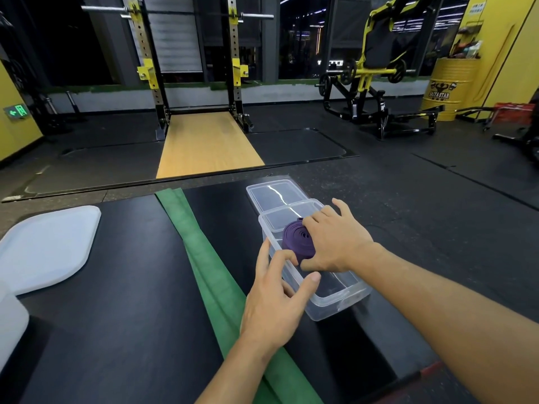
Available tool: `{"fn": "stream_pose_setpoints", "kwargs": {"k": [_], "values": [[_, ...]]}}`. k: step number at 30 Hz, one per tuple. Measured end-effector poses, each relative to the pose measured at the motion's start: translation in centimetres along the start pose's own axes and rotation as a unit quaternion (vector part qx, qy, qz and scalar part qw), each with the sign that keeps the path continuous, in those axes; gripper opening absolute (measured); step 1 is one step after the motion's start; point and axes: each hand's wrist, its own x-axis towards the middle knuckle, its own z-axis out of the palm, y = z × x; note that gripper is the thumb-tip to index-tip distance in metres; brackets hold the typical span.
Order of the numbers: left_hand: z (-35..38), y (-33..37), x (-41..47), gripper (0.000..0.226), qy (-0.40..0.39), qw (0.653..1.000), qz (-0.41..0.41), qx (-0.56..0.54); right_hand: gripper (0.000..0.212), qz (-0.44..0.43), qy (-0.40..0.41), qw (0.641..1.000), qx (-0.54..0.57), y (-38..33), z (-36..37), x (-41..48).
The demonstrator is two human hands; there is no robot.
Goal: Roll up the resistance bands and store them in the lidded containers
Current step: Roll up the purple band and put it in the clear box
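A rolled purple resistance band [297, 239] lies inside a clear plastic container [341, 301] on the black mat. My right hand [335, 243] reaches over the container and grips the purple roll between thumb and fingers. My left hand [277, 295] is at the container's near left rim, fingers loosely bent, thumb over the edge. The clear lid [274, 193] lies just behind the container, partly under it. A long green band [204, 258] lies flat and unrolled, running from the mat's far edge back under my left forearm.
A white lid [49, 246] lies at the left of the mat, and part of a white container [10, 322] shows at the left edge. Beyond the mat stand a squat rack [192, 68], a yellow weight machine [376, 68] and a yellow drum [449, 88].
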Motion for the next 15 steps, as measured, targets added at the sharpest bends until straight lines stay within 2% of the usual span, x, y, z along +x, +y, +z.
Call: {"fn": "stream_pose_setpoints", "kwargs": {"k": [5,15], "values": [[-0.14,-0.08,0.10,0.040,-0.006,1.000,0.002,-0.015,0.080,0.032,0.011,0.999,-0.026,-0.37,-0.12,0.03],[-0.27,-0.10,0.27,0.045,-0.018,0.999,-0.015,-0.041,0.078,-0.004,-0.010,1.000,-0.021,0.41,-0.48,0.31]]}}
